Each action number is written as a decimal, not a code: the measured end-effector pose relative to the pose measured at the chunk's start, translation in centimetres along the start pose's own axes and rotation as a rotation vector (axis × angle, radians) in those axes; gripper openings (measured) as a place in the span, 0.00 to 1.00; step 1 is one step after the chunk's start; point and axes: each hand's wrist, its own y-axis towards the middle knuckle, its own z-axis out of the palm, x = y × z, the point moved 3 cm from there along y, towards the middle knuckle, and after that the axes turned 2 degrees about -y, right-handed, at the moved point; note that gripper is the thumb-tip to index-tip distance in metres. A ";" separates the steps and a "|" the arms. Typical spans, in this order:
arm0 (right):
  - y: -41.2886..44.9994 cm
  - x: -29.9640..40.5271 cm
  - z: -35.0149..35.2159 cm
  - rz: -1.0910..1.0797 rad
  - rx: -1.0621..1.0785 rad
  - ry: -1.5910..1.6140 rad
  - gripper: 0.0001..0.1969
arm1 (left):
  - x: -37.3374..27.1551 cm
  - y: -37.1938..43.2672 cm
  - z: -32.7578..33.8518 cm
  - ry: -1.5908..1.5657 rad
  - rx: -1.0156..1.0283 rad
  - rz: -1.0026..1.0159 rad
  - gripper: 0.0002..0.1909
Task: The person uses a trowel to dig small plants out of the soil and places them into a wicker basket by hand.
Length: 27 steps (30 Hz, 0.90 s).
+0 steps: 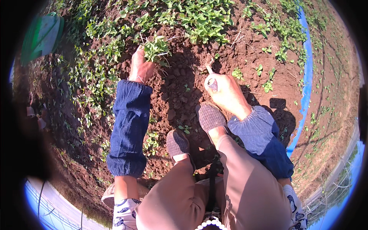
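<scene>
My left hand [141,65] is closed on a bunch of leafy green seedlings [157,49], held over reddish-brown soil, with pale stems sticking out. To its right, my right hand [227,90] grips the handle of a hand tool [212,84], whose round end shows above my fist. A pale shaft [209,69] comes out beyond the fist towards the soil; the tool's working end cannot be made out. Loose crumbled soil [179,83] lies between the hands. Low leafy plants [201,21] grow densely above them, and small seedlings [237,74] stand just right of my right hand.
My two shoes [211,116] rest on the soil below the hands. A blue strip [307,57] runs down the right side. A green and whitish object [43,37] is at upper left. Part of a woven basket [108,197] shows behind my left arm. More plants [95,86] grow at left.
</scene>
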 end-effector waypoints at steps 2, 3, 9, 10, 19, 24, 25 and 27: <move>-0.8 0.1 -0.1 -0.007 0.004 -0.020 0.06 | -4.1 -0.2 0.9 0.020 -0.111 -0.133 0.11; -1.0 0.0 -0.1 -0.006 -0.004 -0.028 0.07 | -1.7 1.2 2.9 0.011 -0.074 -0.026 0.14; -1.4 -0.1 0.0 -0.030 -0.049 -0.088 0.04 | -5.1 6.3 9.3 0.440 0.123 0.001 0.23; -1.5 -0.3 0.0 -0.027 -0.075 -0.078 0.04 | -6.2 6.6 9.6 0.475 0.206 -0.033 0.22; -1.0 -0.1 1.6 -0.056 -0.146 -0.077 0.05 | 4.0 8.1 11.4 -0.484 -0.002 -0.154 0.14; 2.7 0.2 2.7 -0.035 -0.226 -0.178 0.07 | 3.5 7.8 11.4 -0.391 -0.010 -0.135 0.10; 3.5 0.6 3.0 -0.031 -0.226 -0.189 0.08 | 3.5 7.4 10.7 -0.368 -0.033 -0.140 0.10; 4.4 -1.3 2.5 0.072 -0.189 -0.126 0.06 | -0.3 6.7 12.0 -0.416 0.046 -0.129 0.09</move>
